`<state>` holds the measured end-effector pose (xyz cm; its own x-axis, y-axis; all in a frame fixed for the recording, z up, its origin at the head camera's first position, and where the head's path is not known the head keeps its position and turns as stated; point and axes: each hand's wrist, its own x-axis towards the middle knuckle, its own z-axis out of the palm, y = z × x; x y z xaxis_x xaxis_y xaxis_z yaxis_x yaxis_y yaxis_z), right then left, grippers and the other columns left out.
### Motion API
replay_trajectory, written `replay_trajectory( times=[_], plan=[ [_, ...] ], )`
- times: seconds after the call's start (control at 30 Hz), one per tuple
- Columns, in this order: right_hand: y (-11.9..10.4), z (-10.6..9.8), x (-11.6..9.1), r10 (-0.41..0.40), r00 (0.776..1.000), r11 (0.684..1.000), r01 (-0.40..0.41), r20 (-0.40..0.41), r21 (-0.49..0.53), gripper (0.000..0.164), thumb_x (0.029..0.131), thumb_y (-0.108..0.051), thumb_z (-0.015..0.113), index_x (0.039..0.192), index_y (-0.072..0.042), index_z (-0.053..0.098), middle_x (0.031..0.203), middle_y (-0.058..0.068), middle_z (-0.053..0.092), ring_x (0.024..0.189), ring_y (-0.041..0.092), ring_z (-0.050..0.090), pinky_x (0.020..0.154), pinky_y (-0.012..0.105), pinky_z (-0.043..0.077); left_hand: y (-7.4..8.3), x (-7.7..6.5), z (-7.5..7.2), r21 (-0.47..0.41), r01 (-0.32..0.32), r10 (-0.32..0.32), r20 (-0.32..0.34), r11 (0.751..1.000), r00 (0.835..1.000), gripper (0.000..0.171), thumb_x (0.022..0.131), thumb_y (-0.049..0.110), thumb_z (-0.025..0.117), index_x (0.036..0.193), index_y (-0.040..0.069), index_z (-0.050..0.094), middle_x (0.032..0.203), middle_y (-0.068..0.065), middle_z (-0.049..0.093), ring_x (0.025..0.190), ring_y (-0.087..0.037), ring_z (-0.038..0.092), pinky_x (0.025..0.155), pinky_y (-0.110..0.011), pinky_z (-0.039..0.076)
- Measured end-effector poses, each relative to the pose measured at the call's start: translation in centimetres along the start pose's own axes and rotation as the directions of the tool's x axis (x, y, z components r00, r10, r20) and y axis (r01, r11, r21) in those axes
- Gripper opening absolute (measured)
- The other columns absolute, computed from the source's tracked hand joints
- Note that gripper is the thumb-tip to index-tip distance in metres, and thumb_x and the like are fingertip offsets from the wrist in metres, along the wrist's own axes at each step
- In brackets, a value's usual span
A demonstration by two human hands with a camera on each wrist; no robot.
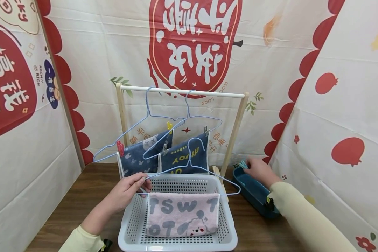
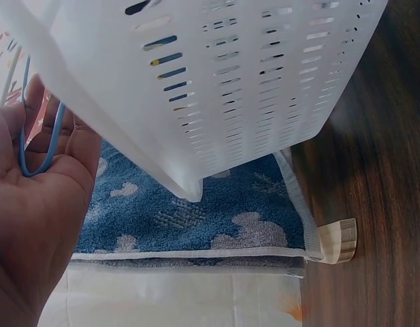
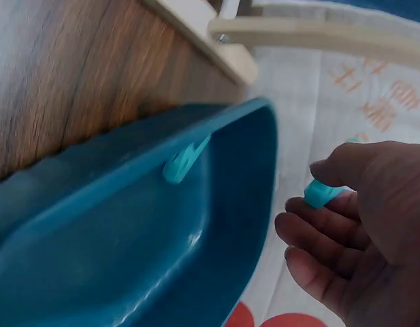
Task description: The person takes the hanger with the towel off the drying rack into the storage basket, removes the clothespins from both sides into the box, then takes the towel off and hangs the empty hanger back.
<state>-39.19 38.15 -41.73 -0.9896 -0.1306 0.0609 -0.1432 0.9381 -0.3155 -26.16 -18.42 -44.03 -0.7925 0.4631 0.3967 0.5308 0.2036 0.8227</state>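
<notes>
My left hand [image 1: 130,187] grips the left end of a blue wire hanger [image 1: 214,174], also seen in the left wrist view. A pink towel [image 1: 182,214] with grey letters hangs over its bottom bar, above a white perforated basket [image 1: 177,247]. At the right, my right hand [image 1: 260,171] pinches a turquoise clothespin [image 3: 322,193] above the far end of a dark teal bin [image 1: 253,196]. Inside that bin, the right wrist view shows another turquoise clothespin [image 3: 186,160].
Behind the basket stands a wooden rack with a white rail [image 1: 182,91]. Two blue hangers on it carry a mouse-print towel [image 1: 141,155] and a navy towel [image 1: 186,154], held by clothespins such as a red one [image 1: 120,148]. Printed cloth walls surround the brown table [image 1: 69,206].
</notes>
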Motion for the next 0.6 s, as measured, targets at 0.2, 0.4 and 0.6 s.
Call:
replay_trajectory(
  times=[0.2, 0.4, 0.6],
  plan=[
    [1.7, 0.6, 1.1, -0.021, 0.997, 0.994, 0.029, 0.074, -0.106, 0.017, 0.102, -0.017, 0.08, 0.106, -0.004, 0.071, 0.085, 0.007, 0.066, 0.077, 0.027, 0.06, 0.072, 0.044, 0.056, 0.1, 0.0, -0.1, -0.005, 0.015, -0.015, 0.005, 1.0, 1.0, 0.029, 0.121, 0.013, 0.044, 0.124, -0.002, 0.069, 0.111, -0.014, 0.074, 0.1, -0.027, 0.076, 0.084, -0.041, 0.068],
    [2.3, 0.9, 1.6, -0.03, 0.988, 0.989, 0.051, 0.148, -0.14, 0.016, 0.101, -0.013, 0.08, 0.108, -0.001, 0.072, 0.089, 0.008, 0.069, 0.08, 0.027, 0.063, 0.077, 0.046, 0.061, 0.1, -0.1, -0.1, -0.001, 0.028, -0.028, -0.003, 1.0, 1.0, 0.028, 0.121, 0.013, 0.044, 0.123, 0.003, 0.07, 0.111, -0.015, 0.074, 0.1, -0.028, 0.076, 0.083, -0.039, 0.068],
    [3.5, 2.3, 2.0, -0.04, 0.98, 0.979, 0.077, 0.194, -0.191, 0.016, 0.1, -0.011, 0.082, 0.11, -0.001, 0.075, 0.092, 0.009, 0.072, 0.081, 0.026, 0.066, 0.081, 0.048, 0.064, 0.0, 0.0, -0.1, 0.002, 0.02, -0.02, 0.002, 1.0, 1.0, 0.028, 0.121, 0.013, 0.044, 0.124, 0.003, 0.07, 0.112, -0.014, 0.073, 0.1, -0.029, 0.076, 0.083, -0.04, 0.068]
  ],
)
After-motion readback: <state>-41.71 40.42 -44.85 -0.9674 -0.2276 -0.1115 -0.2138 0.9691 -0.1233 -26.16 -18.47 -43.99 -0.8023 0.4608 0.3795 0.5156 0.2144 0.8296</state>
